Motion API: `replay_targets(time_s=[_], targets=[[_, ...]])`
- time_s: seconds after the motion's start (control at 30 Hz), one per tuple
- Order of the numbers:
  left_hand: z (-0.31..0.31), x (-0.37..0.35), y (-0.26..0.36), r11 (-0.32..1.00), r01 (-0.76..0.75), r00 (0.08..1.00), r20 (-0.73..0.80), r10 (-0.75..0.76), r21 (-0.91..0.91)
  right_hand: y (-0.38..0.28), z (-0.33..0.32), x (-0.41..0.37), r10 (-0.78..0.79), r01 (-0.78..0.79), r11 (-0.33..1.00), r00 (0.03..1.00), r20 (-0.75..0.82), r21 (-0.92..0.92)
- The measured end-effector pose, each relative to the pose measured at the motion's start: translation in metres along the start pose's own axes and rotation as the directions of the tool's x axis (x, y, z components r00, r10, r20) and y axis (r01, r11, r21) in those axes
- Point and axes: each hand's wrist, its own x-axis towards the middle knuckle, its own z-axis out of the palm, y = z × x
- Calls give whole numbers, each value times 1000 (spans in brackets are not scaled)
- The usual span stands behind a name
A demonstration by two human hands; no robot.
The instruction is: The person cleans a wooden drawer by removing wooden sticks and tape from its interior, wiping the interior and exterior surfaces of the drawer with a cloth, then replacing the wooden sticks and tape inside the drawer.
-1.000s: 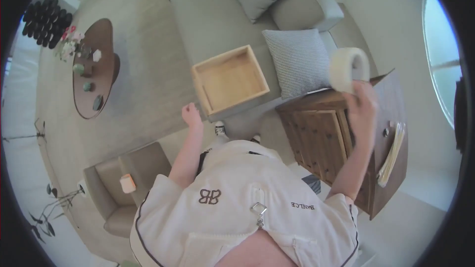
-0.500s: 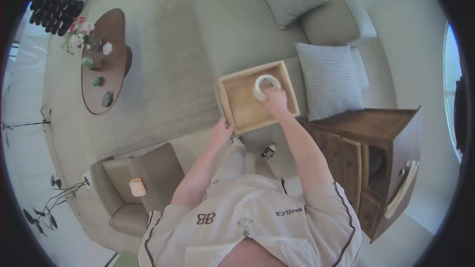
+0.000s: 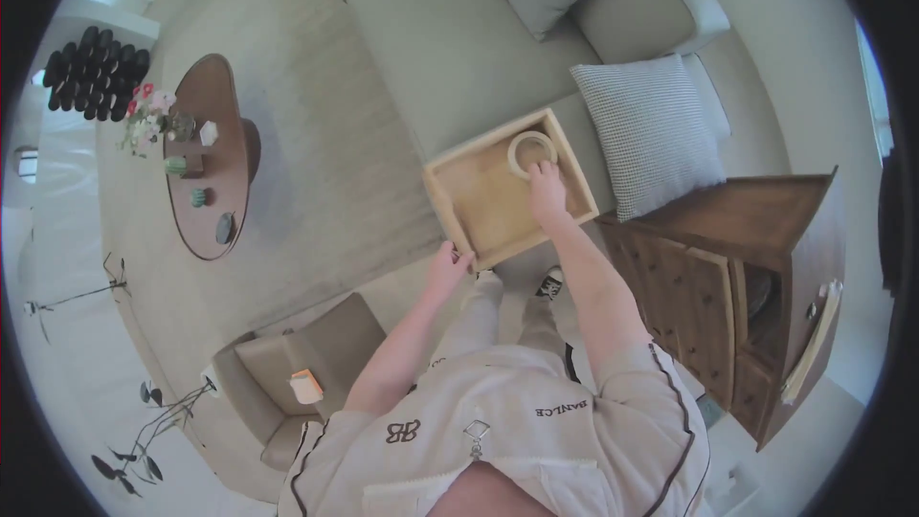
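- Moved since half a second ago: tape roll (image 3: 532, 153), then tilted in the fingers above the tray, now lies flat on the tray floor in the far right corner. A second ago it was raised beside the cabinet.
- Wooden tray (image 3: 483, 211): rests on the front edge of the sofa (image 3: 450, 57) seat and holds the roll and nothing else.
- Right hand (image 3: 548, 190): fingertips narrow, on the roll's near rim. Whether they pinch it or merely rest on it cannot be told.
- Left hand (image 3: 447, 263): fingers curled closed on the tray's near left corner.
- Progress, as judged: the roll is set down in the tray. Release and withdrawal of the right hand remain.
- Adjacent: striped cushion (image 3: 651, 129) just beside the tray, wooden cabinet (image 3: 728, 258) to the right.
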Motion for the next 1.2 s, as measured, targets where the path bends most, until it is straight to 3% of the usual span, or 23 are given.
replay_targets(time_s=[0.1, 0.2, 0.27, 0.4, 0.43, 0.57, 0.7, 0.8, 0.87, 1.0, 1.1, 1.2], targets=[[0, 14, -13, 999, -26, 998, -62, 23, -47, -5, -3, -19, -6, 46, 975, 983, -181, 216], [13, 18, -30, 997, -13, 993, -119, 4, -78, -4, -46, -69, -68, 214, 883, 939, -339, 417], [25, 35, -44, 998, -48, 987, -156, 40, -46, 10, -84, -117, 18, 222, 851, 893, -450, 476], [7, 61, -59, 1000, -6, 988, -154, 4, -11, 35, -166, -172, 141, 242, 861, 731, -668, 447], [2, 68, -60, 997, -8, 984, -180, -6, -75, 46, -185, -185, 168, 216, 891, 662, -731, 400], [1, 77, -57, 980, 1, 955, -290, -60, -199, 107, -254, -256, 259, -25, 961, 430, -865, 276], [8, 81, -60, 968, -31, 907, -414, -77, -249, 182, -283, -305, 408, -318, 898, 350, -843, 303], [12, 46, -9, 953, 5, 859, -487, -159, -302, 215, -291, -319, 593, -529, 761, 331, -734, 377], [9, 44, -22, 946, -21, 793, -582, -180, -322, 226, -291, -316, 619, -613, 722, 365, -695, 321], [14, 55, -29, 949, -74, 728, -667, -158, -307, 232, -304, -312, 670, -656, 684, 392, -630, 320], [28, 28, -16, 905, -52, 752, -613, -243, -422, 242, -317, -315, 716, -667, 654, 393, -577, 357], [22, 42, -42, 867, -74, 696, -649, -309, -493, 236, -319, -311, 704, -624, 681, 417, -575, 382]])
